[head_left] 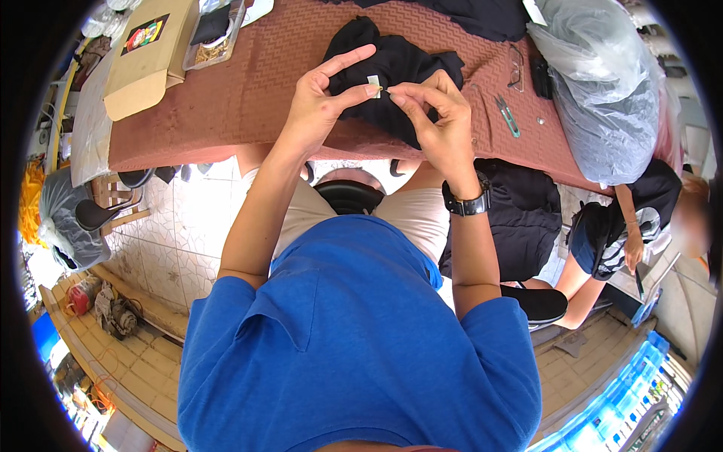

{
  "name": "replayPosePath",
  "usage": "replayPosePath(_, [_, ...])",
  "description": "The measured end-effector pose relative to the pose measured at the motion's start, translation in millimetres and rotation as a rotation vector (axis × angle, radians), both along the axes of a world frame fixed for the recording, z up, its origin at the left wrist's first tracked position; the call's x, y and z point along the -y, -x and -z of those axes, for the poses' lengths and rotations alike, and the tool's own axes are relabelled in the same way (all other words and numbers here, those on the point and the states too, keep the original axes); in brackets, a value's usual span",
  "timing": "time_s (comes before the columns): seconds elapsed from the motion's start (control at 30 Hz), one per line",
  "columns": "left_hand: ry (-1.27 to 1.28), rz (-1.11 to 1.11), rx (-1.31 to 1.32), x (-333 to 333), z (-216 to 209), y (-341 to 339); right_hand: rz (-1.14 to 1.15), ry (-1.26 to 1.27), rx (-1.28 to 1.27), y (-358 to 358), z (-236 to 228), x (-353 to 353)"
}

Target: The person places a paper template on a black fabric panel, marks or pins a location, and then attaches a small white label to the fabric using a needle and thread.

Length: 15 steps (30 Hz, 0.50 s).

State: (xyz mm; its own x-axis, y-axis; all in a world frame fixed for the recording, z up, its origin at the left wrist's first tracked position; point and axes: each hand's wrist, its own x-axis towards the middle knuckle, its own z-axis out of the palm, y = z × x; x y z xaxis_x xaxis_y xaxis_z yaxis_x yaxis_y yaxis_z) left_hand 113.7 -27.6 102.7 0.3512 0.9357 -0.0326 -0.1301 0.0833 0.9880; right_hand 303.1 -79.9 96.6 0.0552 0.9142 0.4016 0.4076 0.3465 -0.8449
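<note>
A black cloth garment (pixel 350 41) lies bunched on the table under both hands. My left hand (pixel 320 98) has its index finger stretched out, while its thumb tip presses at a small white tag (pixel 373 81); its other fingers are mostly hidden. My right hand (pixel 437 113), with a black watch (pixel 468 203) on the wrist, pinches a tiny gold-coloured pin (pixel 382 89) between thumb and index finger. The two sets of fingertips nearly meet beside the tag. Whether the pin passes through the tag is too small to tell.
On the brown-red tablecloth (pixel 248 90) are green thread snips (pixel 508 117), glasses (pixel 516 68), a cardboard box (pixel 147 56) and a clear tray (pixel 215 49) of gold-coloured bits. A big plastic bag (pixel 595 90) stands right. A seated person (pixel 629 218) is beyond black cloth (pixel 520 218).
</note>
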Motion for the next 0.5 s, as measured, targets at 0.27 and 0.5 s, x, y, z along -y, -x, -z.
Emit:
replayPosePath(0.27, [-0.008,0.003,0.000,-0.6,2.6,0.3,0.009,-0.030,0.018,1.7,1.2,-0.4])
replayPosePath(0.5, [-0.016,0.005,0.000,0.1,2.8,0.0,0.016,-0.029,0.022,2.0,1.3,-0.5])
